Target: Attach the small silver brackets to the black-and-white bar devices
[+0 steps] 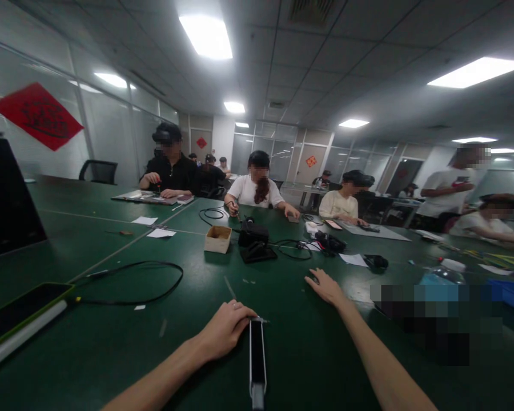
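My left hand (228, 328), a ring on one finger, has its fingers curled together at the far end of a long narrow device (257, 357) with a black face and white edges. A thin metallic piece (260, 320) shows beside those fingertips. Further forward and to the right, my right hand (325, 286) reaches low over the green table (300, 342), fingers extended and somewhat apart. A small dark spot shows between its fingers; I cannot tell what it is.
Ahead stand an open cardboard box (217, 240) and a black device on a stand (255, 240), with cables around. A black cable (154, 299) loops at left near a green-edged phone (25, 314). At right are a bottle (443, 277) and a blue tray (512, 295). Several people work opposite.
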Demonstrator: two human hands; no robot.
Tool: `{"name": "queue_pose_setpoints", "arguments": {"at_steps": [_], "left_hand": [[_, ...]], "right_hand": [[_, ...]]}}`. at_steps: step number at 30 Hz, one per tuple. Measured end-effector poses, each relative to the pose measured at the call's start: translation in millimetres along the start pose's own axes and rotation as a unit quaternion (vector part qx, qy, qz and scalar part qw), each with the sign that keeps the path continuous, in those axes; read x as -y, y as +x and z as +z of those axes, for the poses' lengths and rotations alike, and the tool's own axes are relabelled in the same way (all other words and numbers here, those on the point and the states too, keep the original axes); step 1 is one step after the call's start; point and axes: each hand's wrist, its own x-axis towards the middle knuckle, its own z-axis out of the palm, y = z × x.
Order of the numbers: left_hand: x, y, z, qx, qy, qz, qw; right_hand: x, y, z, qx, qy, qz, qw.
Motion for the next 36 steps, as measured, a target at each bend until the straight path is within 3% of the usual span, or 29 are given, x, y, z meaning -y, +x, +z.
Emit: {"name": "queue_pose_setpoints", "arguments": {"at_steps": [7,16,22,26,29,32,34,36], "left_hand": [[-1.2,-0.9,-1.5,-0.008,0.007,0.012,1.000],[-2.9,-4.6,1.0,-0.024,0.054,0.028,0.998],[2.0,-2.6,4.9,-0.032,0.066,0.046,0.996],[9.4,2.0,7.7,-0.038,0.058,0.055,0.996],[9.0,2.8,5.7,-0.032,0.055,0.059,0.996],[6.2,1.6,2.7,-0.024,0.051,0.051,0.997],[5.3,1.0,1.6,-0.020,0.048,0.045,0.998],[5.4,1.1,1.2,-0.019,0.046,0.042,0.998]], "right_hand": [[33.7,-29.9,0.8,0.018,0.002,-0.065,0.998],[75.1,-96.5,8.9,0.045,0.073,-0.162,0.983],[104.8,-151.1,-2.0,-0.008,0.125,-0.175,0.977],[115.3,-172.3,-12.2,-0.047,0.115,-0.187,0.975],[114.3,-176.5,-20.1,-0.077,0.104,-0.192,0.973],[96.1,-171.7,-31.7,-0.156,0.066,-0.172,0.970],[70.6,-166.7,-42.1,-0.235,0.037,-0.117,0.964],[36.0,-163.4,-53.6,-0.313,0.014,-0.014,0.950]]}}
